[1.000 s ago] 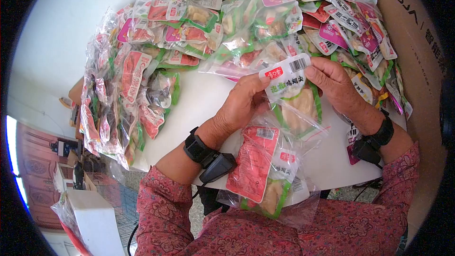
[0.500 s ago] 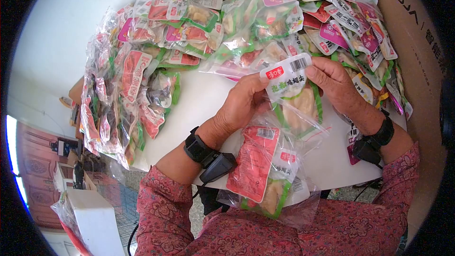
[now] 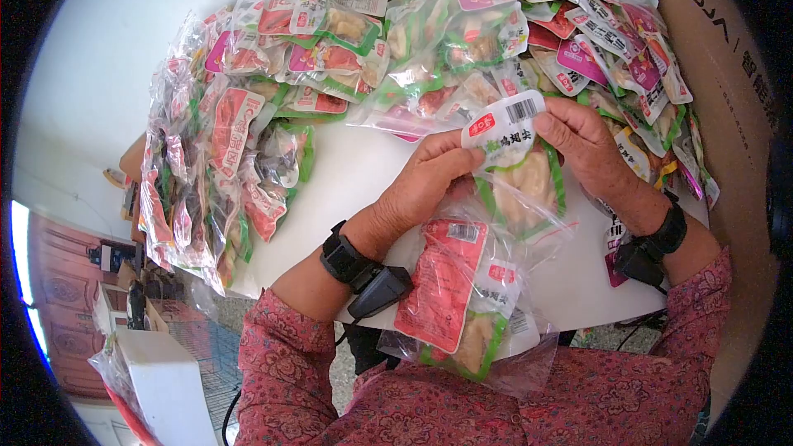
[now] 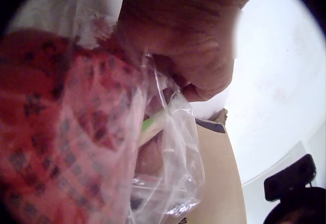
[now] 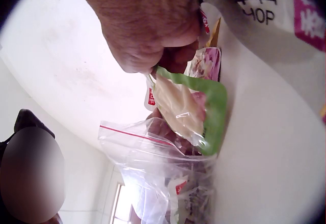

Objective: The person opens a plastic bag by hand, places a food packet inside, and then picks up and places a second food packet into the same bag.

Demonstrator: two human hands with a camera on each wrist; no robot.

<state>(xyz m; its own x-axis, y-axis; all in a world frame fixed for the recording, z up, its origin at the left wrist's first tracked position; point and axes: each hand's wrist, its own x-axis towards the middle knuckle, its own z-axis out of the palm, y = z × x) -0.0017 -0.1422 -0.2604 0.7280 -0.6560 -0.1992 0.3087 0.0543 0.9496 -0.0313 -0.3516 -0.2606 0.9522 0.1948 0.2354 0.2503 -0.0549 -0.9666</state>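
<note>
A sealed food packet (image 3: 522, 186) with a white top, barcode and green border is held up in front of the chest, pale meat showing through its window. My left hand (image 3: 425, 173) pinches its upper left edge, thumb over the printed front, other fingers mostly hidden behind. At the upper right corner, my right hand (image 3: 586, 144) pinches it between thumb and fingers. The packet's lower part overlaps the mouth of a clear zip bag (image 5: 135, 140). Inside that bag are a red packet (image 3: 442, 281) and another green-edged packet (image 3: 479, 343). Clear plastic hangs beneath my left hand in the left wrist view.
Filled clear bags of similar packets pile up on the white table (image 3: 347, 173), with one bag (image 3: 219, 157) along the left and more packets (image 3: 611, 49) at the back right. A cardboard box (image 3: 735, 116) stands at the right edge. Beyond the table at left is a white box (image 3: 169, 380).
My left thumb has slid further over the packet's front, covering part of the lettering. The packet's top has tilted slightly; my right hand stays nearly still.
</note>
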